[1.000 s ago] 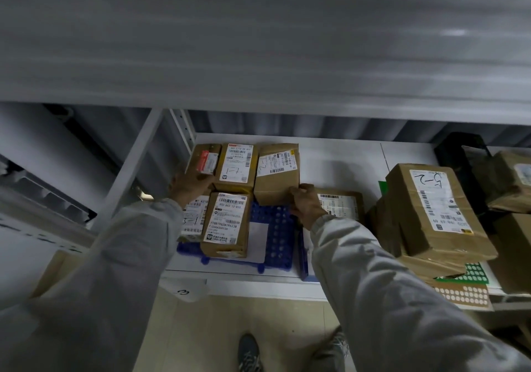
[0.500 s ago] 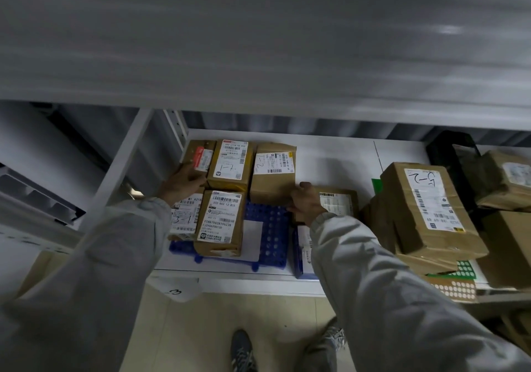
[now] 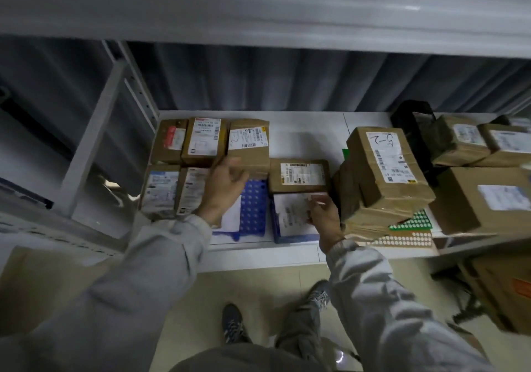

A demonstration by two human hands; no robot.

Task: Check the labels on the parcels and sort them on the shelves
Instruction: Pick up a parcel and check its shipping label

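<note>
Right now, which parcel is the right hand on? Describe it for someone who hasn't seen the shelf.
On the white metal shelf, find the tall leaning stack of brown cardboard boxes. Just left of it, at the front edge, lies the flat blue parcel with a white label under the right hand. Its neighbours are brown cardboard.

small parcels lie left on the shelf, stacked parcels right.

Parcels on white shelf — brown cartons, white labels up

Back row of three at left, two more just in front; a flat carton mid-shelf, a blue-edged white-labelled parcel before it; a tilted carton marked by hand tops a stack at right; further cartons beyond — labels blurred.
</note>
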